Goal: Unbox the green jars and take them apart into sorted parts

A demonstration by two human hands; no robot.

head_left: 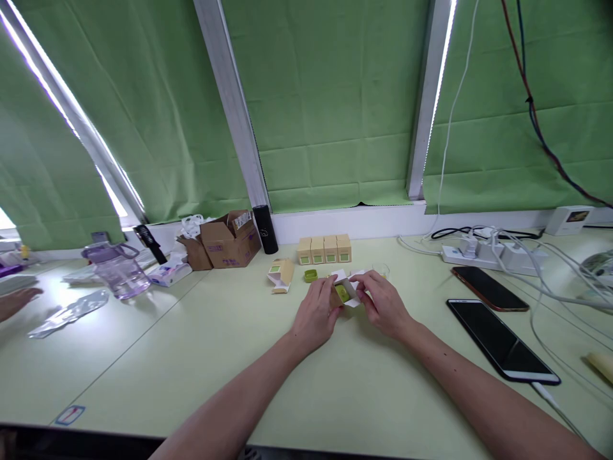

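Observation:
Between my hands is a small cardboard box (353, 299) with its white-lined flaps folded out and a green item (342, 293) showing inside. My left hand (313, 314) wraps round the box from the left. On its right side, the fingers of my right hand (383, 305) pinch a flap. Just beyond my left hand sits a small green tray-like piece (310, 275). An opened kraft box (281, 276) lies to its left, flap towards me. Behind them stands a row of several closed kraft boxes (324, 250) with green square labels.
A brown carton (230, 241), a black cylinder (265, 229) and a purple water bottle (117, 269) stand at the left. Two phones (502, 340) (489, 289) lie at the right near a power strip (493, 258) with tangled cables. Another person's hand (18, 303) shows at the far left.

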